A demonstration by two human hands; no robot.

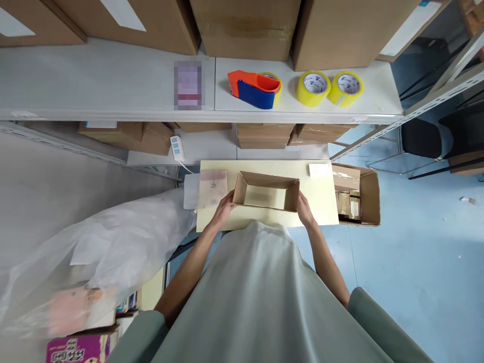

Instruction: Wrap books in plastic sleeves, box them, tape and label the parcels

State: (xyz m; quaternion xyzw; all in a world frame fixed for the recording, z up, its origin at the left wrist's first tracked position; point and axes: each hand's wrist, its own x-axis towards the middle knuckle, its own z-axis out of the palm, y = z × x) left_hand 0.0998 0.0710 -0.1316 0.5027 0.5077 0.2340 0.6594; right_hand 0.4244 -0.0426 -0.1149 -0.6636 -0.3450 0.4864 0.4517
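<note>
A small open cardboard box (265, 191) stands on a pale yellow table (321, 212), its inside bare. My left hand (224, 207) grips the box's left end, fingers closed around the wall. My right hand (304, 209) holds the right end the same way. A flat packet in clear wrap (213, 188) lies on the table just left of the box. A small white card (319, 170) rests at the table's far right corner.
A shelf (113, 80) above holds an orange and blue tape dispenser (254, 88), two yellow tape rolls (328, 88) and big cartons. An open carton (359, 196) of goods stands right of the table. Clear plastic sheeting (113, 242) lies left. A black chair (423, 136) is far right.
</note>
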